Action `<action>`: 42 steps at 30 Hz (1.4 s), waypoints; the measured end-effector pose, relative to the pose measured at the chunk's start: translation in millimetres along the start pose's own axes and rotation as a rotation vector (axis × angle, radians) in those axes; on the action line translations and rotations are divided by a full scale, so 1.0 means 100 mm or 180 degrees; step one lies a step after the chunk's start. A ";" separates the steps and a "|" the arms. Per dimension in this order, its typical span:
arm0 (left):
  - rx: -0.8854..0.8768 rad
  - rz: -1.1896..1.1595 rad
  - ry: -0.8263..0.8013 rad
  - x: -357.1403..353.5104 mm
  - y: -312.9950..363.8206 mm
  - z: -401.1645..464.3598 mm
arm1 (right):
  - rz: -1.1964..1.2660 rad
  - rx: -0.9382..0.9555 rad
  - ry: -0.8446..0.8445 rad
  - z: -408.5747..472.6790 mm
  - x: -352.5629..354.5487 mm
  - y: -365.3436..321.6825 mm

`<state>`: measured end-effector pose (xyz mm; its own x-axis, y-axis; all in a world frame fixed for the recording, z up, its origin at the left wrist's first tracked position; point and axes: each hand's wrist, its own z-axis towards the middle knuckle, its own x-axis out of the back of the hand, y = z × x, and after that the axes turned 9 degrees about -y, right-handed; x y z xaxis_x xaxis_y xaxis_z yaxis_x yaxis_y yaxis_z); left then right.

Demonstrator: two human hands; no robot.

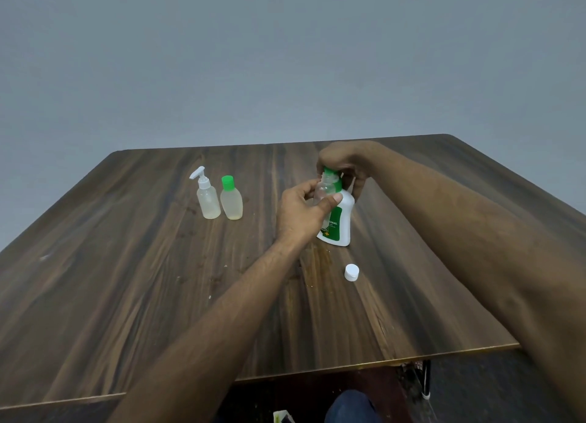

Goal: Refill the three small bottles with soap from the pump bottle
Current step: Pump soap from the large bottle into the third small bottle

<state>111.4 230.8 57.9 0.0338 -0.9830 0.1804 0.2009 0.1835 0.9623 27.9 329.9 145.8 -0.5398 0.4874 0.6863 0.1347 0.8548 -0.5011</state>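
Note:
A white soap pump bottle [344, 221] with a green label and green pump head stands upright on the wooden table [158, 280]. My right hand [345, 166] sits on top of its pump head, fingers curled over it. My left hand [301, 212] holds a small clear bottle [324, 189], uncapped, with its mouth just under the pump spout. A white cap [351, 272] lies on the table in front of the pump bottle. To the left stand a small bottle with a white pump top [207, 199] and a small bottle with a green cap [231, 199], side by side.
The table's near edge [380, 364] runs below my forearms. A grey wall rises behind the table. Below the edge, a knee in dark cloth [352, 406] and a table leg [426, 378] show.

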 end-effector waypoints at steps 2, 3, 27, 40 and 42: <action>0.0019 0.0000 0.0008 0.01 0.00 0.01 | 0.0002 -0.0023 0.0017 0.04 -0.01 -0.01; 0.0030 0.0008 0.0011 0.01 0.01 0.02 | 0.0045 -0.0028 0.0020 0.05 -0.01 0.00; 0.0022 -0.0252 0.0184 -0.12 -0.14 0.01 | 0.0117 0.0148 0.0065 0.10 -0.01 0.14; 0.0044 -0.0366 0.0208 -0.10 -0.19 0.02 | 0.0124 0.0319 0.0344 0.17 -0.07 0.22; 0.0064 -0.0357 0.0211 -0.11 -0.20 0.01 | 0.0088 0.0359 0.0410 0.18 -0.08 0.23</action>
<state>105.6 238.3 37.1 0.0768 -0.9953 0.0582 0.1873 0.0718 0.9797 19.7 342.2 119.6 -0.4252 0.5355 0.7297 0.0499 0.8189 -0.5718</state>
